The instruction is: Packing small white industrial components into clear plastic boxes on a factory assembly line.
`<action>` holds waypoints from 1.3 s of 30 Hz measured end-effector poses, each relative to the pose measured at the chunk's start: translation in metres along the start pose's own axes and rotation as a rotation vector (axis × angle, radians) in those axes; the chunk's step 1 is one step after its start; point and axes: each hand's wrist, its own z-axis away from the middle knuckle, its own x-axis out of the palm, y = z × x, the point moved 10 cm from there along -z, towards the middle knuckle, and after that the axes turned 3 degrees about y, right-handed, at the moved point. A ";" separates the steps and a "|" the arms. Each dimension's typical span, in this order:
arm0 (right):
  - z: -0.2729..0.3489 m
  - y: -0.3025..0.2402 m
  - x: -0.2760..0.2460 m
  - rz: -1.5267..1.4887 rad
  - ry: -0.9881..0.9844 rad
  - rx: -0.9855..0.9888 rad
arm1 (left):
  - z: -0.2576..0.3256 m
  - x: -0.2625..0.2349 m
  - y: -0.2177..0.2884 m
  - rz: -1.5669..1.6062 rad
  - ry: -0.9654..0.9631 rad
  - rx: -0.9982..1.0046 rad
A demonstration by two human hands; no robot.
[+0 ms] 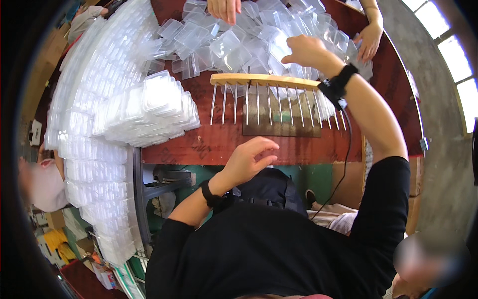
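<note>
My right hand [306,50] reaches over a wooden bar with long metal pins [264,79] into a loose heap of clear plastic boxes [234,42]. Its fingers curl around one clear plastic box [280,49] at the heap's near side. My left hand [249,159] hovers by the near edge of the red-brown table [219,144], just below the pins, with its fingers loosely apart and nothing in them. Both wrists wear black bands, and a cable runs from the right one.
Neat stacks of clear plastic boxes [149,109] fill the table's left side and run down a long row [89,164] on the left. Another person's hands [224,9] [371,40] work in the heap at the far side. Cardboard boxes [413,189] stand below right.
</note>
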 end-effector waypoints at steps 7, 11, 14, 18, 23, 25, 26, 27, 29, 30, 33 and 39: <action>-0.042 -0.007 0.047 -0.043 -0.002 -0.025 | 0.017 -0.014 -0.019 0.055 0.134 -0.101; -0.037 0.023 0.024 -0.101 0.063 0.096 | 0.013 -0.020 -0.018 -0.012 0.132 -0.120; -0.036 0.061 0.003 -0.082 0.201 0.212 | 0.007 -0.015 -0.018 -0.018 0.108 -0.065; -0.017 0.090 -0.012 -0.059 0.348 0.224 | -0.004 -0.008 -0.011 -0.001 0.068 -0.019; 0.031 0.109 -0.037 -0.128 0.603 0.329 | -0.008 0.004 -0.005 0.066 -0.004 0.002; 0.055 0.122 -0.043 -0.208 0.662 0.384 | -0.012 0.008 -0.002 0.047 -0.037 0.019; 0.071 0.133 -0.047 -0.291 0.723 0.423 | -0.015 0.010 0.002 0.053 -0.060 0.023; 0.089 0.141 -0.053 -0.404 0.769 0.388 | -0.016 0.007 0.007 0.067 -0.057 0.033; 0.126 0.122 -0.059 -0.813 0.562 0.371 | -0.013 0.001 0.011 0.115 -0.067 0.109; 0.150 0.100 -0.065 -0.912 0.466 0.291 | -0.011 0.002 0.002 0.266 -0.063 0.015; 0.227 0.047 -0.037 -1.120 0.223 0.347 | -0.005 0.013 -0.007 0.516 -0.097 -0.122; 0.281 -0.010 0.098 -1.360 -0.098 0.580 | 0.029 0.110 -0.058 0.724 -0.729 -0.721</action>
